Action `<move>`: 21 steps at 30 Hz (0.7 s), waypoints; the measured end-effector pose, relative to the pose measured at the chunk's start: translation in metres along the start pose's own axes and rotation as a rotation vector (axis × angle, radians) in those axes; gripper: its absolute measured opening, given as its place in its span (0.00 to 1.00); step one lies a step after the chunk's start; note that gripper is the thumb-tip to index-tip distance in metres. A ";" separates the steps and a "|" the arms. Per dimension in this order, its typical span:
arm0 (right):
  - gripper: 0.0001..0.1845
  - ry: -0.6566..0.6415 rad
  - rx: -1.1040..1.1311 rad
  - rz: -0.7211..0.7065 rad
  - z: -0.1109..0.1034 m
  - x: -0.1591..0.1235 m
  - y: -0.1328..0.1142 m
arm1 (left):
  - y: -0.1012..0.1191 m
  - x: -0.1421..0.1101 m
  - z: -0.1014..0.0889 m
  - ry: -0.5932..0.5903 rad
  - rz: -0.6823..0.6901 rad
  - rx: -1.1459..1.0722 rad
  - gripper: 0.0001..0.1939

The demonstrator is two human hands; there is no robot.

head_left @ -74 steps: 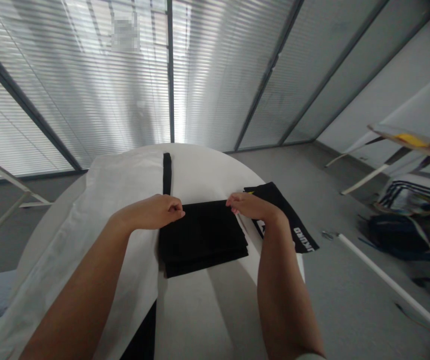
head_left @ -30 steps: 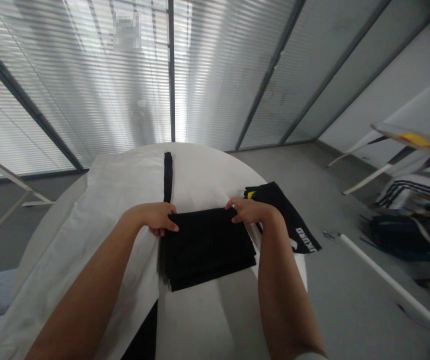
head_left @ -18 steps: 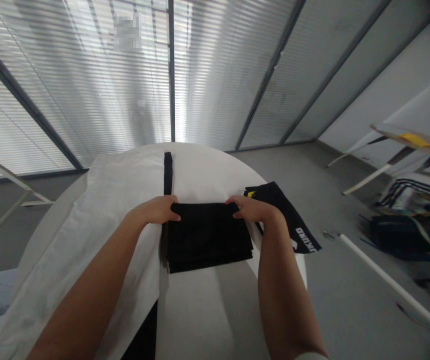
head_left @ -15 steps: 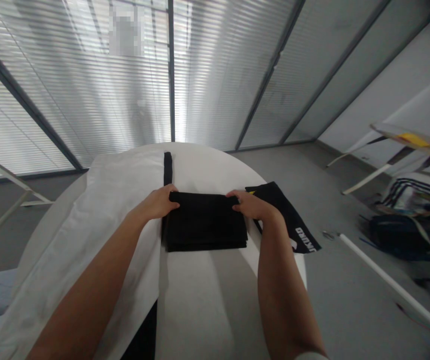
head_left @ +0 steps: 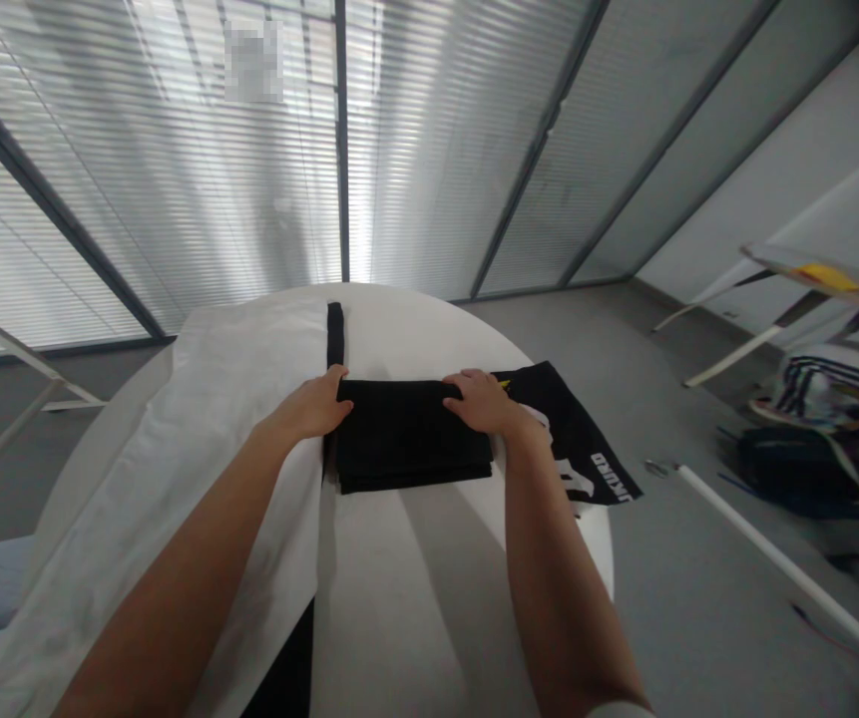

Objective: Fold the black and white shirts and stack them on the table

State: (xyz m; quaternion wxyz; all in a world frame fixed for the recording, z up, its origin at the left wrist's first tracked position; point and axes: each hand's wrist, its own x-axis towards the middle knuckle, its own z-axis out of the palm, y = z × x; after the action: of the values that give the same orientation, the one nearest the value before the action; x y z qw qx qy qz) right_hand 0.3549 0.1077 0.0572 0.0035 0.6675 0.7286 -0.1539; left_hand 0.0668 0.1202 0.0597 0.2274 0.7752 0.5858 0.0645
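A folded black cloth, a rectangular bundle with several layers showing at its near edge, is between my hands over the white round table. My left hand grips its far left corner, thumb on top. My right hand is closed on the far right part, thumb also on top; the fingers' undersides are hidden. To the left lies a white cloth with a black strip along its right side. Right of my right hand is a black printed bag or sheet with white lettering, partly covered by my forearm.
On the floor at right lie a white pole and a dark bag. A second table with a yellow item stands farther right. Glass panels with blinds rise behind the table. A metal frame is at left.
My right hand has slid a little left along the far edge of the black cloth. The cloth's near edge has shifted slightly upward in view. My left hand has hardly moved.
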 end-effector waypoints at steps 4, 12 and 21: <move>0.28 0.017 0.002 0.001 0.007 0.002 -0.029 | 0.024 -0.006 0.014 0.261 -0.012 0.177 0.26; 0.33 0.059 -0.015 -0.010 0.055 0.022 -0.047 | 0.045 -0.008 0.084 0.407 0.164 0.314 0.26; 0.34 0.304 -0.077 0.036 0.076 0.007 -0.054 | 0.036 -0.021 0.094 0.404 0.127 0.270 0.29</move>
State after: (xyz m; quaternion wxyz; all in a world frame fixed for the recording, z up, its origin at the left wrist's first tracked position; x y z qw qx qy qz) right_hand 0.2868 0.0942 -0.0047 -0.0787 0.6953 0.7140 -0.0231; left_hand 0.1266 0.0664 -0.0049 -0.0045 0.8052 0.5728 0.1534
